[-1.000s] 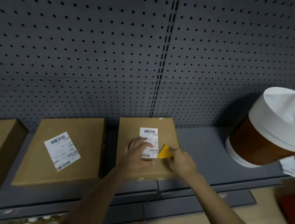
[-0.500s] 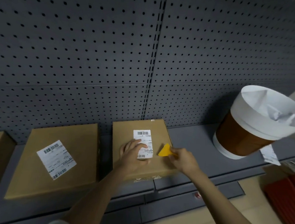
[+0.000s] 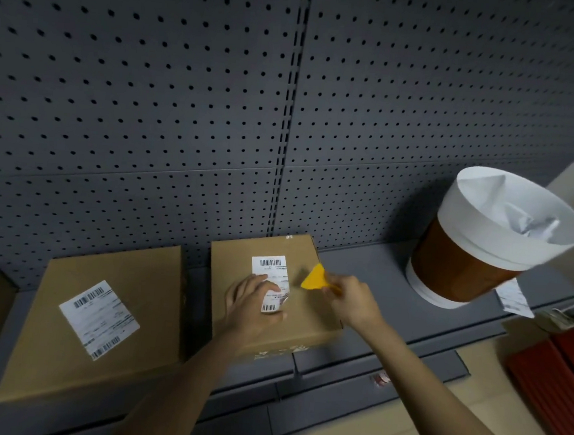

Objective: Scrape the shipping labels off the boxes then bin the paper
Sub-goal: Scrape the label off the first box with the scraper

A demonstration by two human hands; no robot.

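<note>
3 cardboard boxes sit on a grey shelf (image 3: 371, 268) below a dark pegboard wall (image 3: 150, 103). At 3 o'clock stands a brown bin (image 3: 460, 265) with a white liner, crumpled paper (image 3: 529, 221) inside it. The largest box (image 3: 62, 354), at 8 o'clock, carries a tilted shipping label (image 3: 99, 319). The middle box (image 3: 305, 315) bears a second label (image 3: 272, 278), its lower part lifted and wrinkled under the left hand (image 3: 254, 309), whose fingers pinch that loose paper. Just beside it at 3 o'clock, the right hand (image 3: 354, 301) is clamped on a yellow scraper (image 3: 315, 278), the blade clear of the label.
</note>
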